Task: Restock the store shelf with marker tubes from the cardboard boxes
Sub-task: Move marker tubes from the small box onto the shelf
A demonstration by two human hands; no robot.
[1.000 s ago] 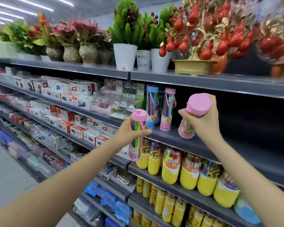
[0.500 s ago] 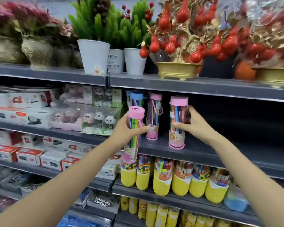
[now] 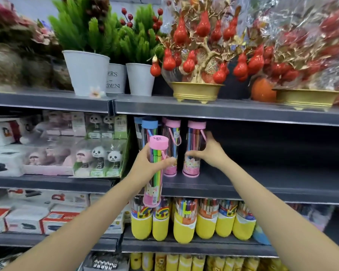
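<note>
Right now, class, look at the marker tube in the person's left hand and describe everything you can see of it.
The marker tube is a clear plastic cylinder with a pink cap bearing a handwritten mark and a pink base band printed with a cartoon animal. Coloured markers stand inside. It is held roughly upright, slightly tilted, in front of the shelf edge, not resting on it. The left hand grips its middle, thumb across the front. Nothing else touches it.

A shop aisle: tiered grey metal shelves (image 3: pixel 233 111) carry boxed staplers (image 3: pixel 53 222) at lower left, yellow-capped marker tubes (image 3: pixel 204 223) low centre, and potted artificial plants (image 3: pixel 86 75) along the top.
</note>
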